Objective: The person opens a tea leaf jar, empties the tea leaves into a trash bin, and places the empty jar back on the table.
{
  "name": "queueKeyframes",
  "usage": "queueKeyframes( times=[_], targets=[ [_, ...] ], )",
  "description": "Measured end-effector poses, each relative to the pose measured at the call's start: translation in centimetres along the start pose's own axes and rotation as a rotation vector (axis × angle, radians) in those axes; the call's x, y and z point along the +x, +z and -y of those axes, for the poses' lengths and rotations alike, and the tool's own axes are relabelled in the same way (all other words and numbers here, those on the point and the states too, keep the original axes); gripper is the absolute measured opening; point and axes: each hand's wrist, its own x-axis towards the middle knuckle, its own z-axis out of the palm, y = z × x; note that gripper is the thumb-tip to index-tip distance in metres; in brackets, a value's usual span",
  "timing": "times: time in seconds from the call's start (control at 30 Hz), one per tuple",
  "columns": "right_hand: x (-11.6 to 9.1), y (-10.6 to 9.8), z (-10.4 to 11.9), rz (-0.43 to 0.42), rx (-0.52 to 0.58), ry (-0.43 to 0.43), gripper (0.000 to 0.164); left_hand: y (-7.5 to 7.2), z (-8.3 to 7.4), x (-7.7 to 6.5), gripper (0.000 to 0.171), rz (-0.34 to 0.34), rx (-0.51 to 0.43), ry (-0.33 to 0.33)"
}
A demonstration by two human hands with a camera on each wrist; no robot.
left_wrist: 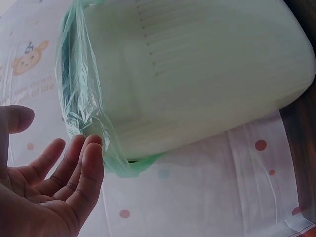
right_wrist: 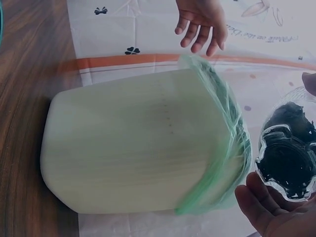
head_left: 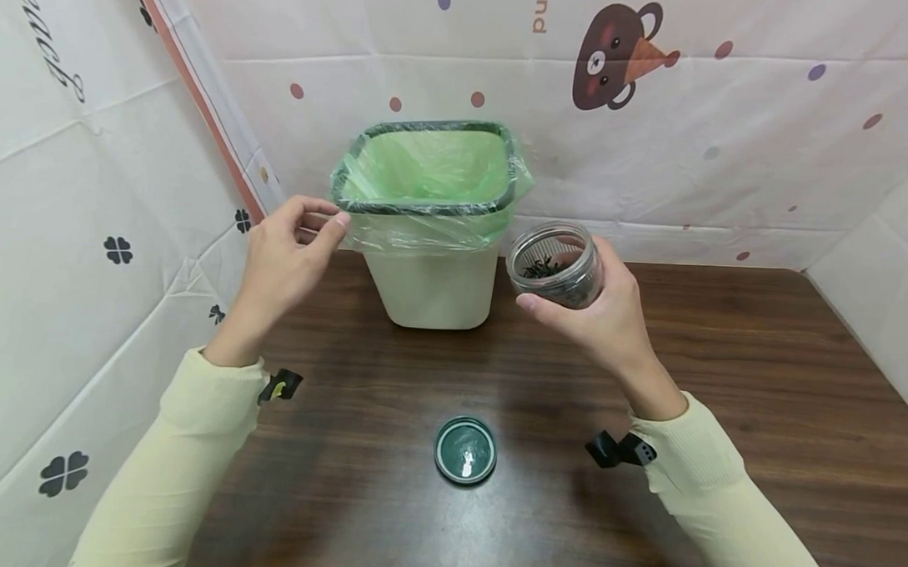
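In the head view my right hand [head_left: 611, 310] grips a clear jar [head_left: 555, 266] with dark, dry leaf-like bits inside, its open mouth tipped toward the left. The right wrist view shows the jar's base [right_wrist: 289, 165] with the dark contents behind it and fingers around its side. Left of the jar stands a pale green trash can [head_left: 439, 287] lined with a thin green bag [head_left: 435, 170] under a dark rim. My left hand [head_left: 286, 244] is by the can's left front corner, fingers loosely bent and holding nothing. The left wrist view shows its fingertips close to the bag's edge; contact cannot be told.
A green round lid [head_left: 466, 451] lies on the dark wooden table [head_left: 342, 480] in front of the can. Printed white sheeting [head_left: 729, 143] hangs behind the table and along both sides. Each wrist carries a small black camera [head_left: 619, 449].
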Motion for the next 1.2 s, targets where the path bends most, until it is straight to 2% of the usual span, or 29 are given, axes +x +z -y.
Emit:
queueKeyframes(
  times=[0.47, 1.2],
  targets=[
    [0.4, 0.2, 0.3, -0.008, -0.006, -0.016, 0.066, -0.6, 0.0, 0.4, 0.039, 0.005, 0.003, -0.029],
    [1.1, 0.5, 0.8, -0.038, -0.024, -0.051, 0.064, -0.9, -0.5, 1.5, 0.041, -0.008, 0.033, -0.028]
  ],
)
